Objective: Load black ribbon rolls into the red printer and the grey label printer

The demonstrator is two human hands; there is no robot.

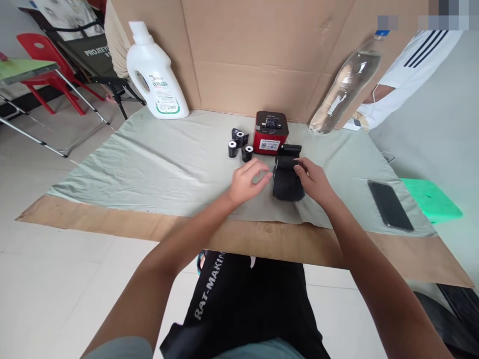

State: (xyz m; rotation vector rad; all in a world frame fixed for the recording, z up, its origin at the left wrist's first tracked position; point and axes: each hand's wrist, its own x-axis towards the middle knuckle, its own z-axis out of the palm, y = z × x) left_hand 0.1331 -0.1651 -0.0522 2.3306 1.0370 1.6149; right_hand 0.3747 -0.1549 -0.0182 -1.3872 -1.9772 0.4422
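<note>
Black device (289, 188) was located on the cloth-covered surface (168, 169), in front of and slightly right of the red-and-black box (271, 132). Its upper right was touched by the right hand (314, 182); whether the fingers were clamped couldn't be told. Left hand (245, 184) was held just beside its left edge, fingers parted, nothing grasped. Three black rolls (247, 154) were placed left of the box, phone (389, 205) well apart at right.
</note>
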